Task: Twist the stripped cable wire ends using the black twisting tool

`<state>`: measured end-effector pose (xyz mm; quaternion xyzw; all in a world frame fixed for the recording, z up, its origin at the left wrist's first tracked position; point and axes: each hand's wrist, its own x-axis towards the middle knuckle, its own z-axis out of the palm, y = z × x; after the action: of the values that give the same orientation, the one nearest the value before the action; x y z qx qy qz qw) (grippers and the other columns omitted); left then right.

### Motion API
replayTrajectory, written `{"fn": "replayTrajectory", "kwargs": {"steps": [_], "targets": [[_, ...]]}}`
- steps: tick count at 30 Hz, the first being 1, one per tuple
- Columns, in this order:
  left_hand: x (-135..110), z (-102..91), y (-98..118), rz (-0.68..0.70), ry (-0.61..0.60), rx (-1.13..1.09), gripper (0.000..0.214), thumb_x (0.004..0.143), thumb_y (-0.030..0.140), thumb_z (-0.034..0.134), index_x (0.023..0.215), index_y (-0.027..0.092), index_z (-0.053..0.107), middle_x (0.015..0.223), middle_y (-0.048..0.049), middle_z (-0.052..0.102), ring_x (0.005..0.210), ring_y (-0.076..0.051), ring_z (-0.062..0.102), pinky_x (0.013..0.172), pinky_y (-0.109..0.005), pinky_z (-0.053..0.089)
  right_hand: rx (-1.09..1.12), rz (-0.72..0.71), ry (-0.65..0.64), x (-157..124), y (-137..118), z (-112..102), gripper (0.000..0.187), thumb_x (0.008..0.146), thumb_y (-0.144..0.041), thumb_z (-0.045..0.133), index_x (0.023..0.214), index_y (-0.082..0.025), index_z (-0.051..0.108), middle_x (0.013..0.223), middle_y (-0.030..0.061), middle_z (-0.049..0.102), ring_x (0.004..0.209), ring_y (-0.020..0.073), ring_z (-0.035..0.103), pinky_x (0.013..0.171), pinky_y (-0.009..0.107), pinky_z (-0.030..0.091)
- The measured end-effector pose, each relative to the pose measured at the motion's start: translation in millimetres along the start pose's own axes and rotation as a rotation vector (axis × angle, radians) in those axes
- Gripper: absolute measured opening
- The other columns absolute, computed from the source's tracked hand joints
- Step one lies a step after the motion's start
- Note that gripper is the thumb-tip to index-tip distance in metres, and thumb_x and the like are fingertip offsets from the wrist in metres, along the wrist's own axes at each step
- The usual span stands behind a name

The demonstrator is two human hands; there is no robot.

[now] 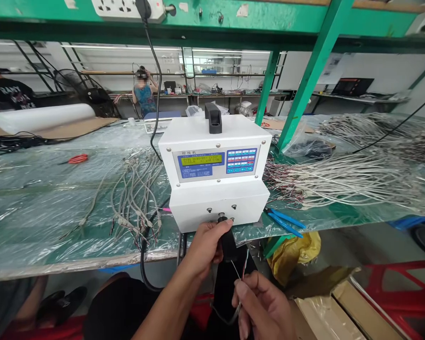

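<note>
Cable (245,269): below tabletop (49,203) front edge, pinched btwn. R hand (264,304) thumb & fingers; 1 strand at blk. block (228,245). L hand (207,243): fingers gripping block. Machine (216,198): at front edge; cable bunch (134,198) on L, blue pliers (285,225) on R.

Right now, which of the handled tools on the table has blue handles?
The pliers right of the white machine; the scissors-like tool left of it has red handles.

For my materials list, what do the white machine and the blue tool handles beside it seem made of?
White machine: probably painted metal; even matt finish, crisp edges. Blue tool handles: likely plastic or rubber; smooth, uniform colour.
</note>
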<state>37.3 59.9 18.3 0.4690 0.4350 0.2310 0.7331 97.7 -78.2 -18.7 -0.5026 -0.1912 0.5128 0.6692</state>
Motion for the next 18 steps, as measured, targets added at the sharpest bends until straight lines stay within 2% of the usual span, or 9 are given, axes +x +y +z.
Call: {"fn": "replayTrajectory", "kwargs": {"steps": [5,7,11,16,18], "targets": [[-3.2,-0.7,0.1,0.024,0.002,-0.028,0.052,0.071,0.063,0.067,0.053,0.016,0.053,0.042,0.0058,0.032,0.036,-0.005,0.023,0.035,-0.019,0.015,-0.005,-0.017,0.02,2.1,2.7,-0.4,0.053,0.072,-0.059,0.079,0.066,-0.012,0.057,0.061,-0.001,0.06,0.033,0.0,0.043,0.035,0.01,0.035],[-5.5,-2.7,-4.1,0.044,0.034,-0.062,0.058,0.072,0.072,0.059,0.053,0.018,0.051,0.04,0.0074,0.026,0.035,-0.006,0.022,0.034,-0.019,0.018,-0.009,-0.009,0.018,1.3,4.2,-0.4,0.053,0.073,-0.059,0.078,0.067,-0.012,0.057,0.061,-0.0006,0.061,0.032,0.0,0.043,0.035,0.011,0.034],[-16.3,-8.0,-23.5,0.06,0.173,-0.196,0.069,0.076,0.08,0.042,0.055,0.016,0.057,0.04,0.0085,0.021,0.034,-0.005,0.019,0.033,-0.018,0.02,-0.005,-0.015,0.011,0.6,7.2,-0.3,0.052,0.076,-0.058,0.076,0.068,-0.012,0.055,0.062,-0.0002,0.061,0.032,0.0006,0.043,0.034,0.011,0.034],[-37.6,-9.1,-51.4,0.033,0.268,-0.299,0.072,0.078,0.08,0.043,0.053,0.013,0.058,0.041,0.0085,0.02,0.035,-0.004,0.019,0.035,-0.017,0.018,0.016,-0.014,0.024,-4.9,8.3,5.3,0.05,0.076,-0.057,0.076,0.067,-0.013,0.054,0.056,-0.0033,0.057,0.032,0.0003,0.04,0.035,0.012,0.035],[-44.1,-7.3,-59.2,0.015,0.313,-0.311,0.071,0.078,0.078,0.045,0.053,0.013,0.058,0.041,0.0083,0.021,0.036,-0.004,0.019,0.036,-0.017,0.018,0.02,0.026,0.048,-11.8,11.5,7.3,0.053,0.073,-0.061,0.077,0.065,-0.014,0.053,0.052,-0.004,0.054,0.032,0.0006,0.038,0.035,0.012,0.031]]}}
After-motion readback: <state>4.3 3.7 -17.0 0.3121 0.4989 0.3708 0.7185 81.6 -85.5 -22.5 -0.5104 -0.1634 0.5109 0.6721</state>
